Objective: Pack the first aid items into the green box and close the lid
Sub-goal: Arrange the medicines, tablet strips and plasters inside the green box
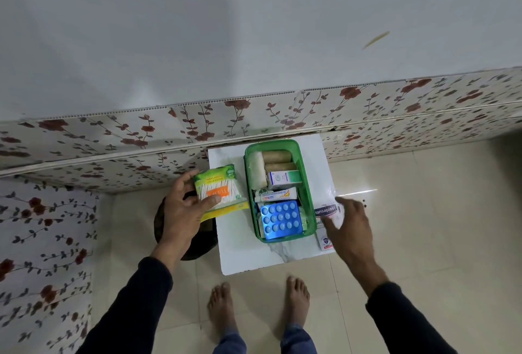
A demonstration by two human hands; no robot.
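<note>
The green box (306,192) stands open on a small white table (240,249). Inside lie two tan bandage rolls (276,157), a white roll (257,168), a small white-green carton (284,179), an ointment tube box (275,194) and a blue blister pack (281,219). My left hand (183,212) holds a yellow-green pack of cotton swabs (219,191) just left of the box. My right hand (348,229) hovers with spread fingers over a Hansaplast plaster pack (326,210) lying right of the box. I see no lid.
A floral-patterned panel (254,116) runs behind the table along the wall. A dark round stool (195,246) sits under the table's left side. My bare feet (260,305) stand on beige floor tiles in front of the table.
</note>
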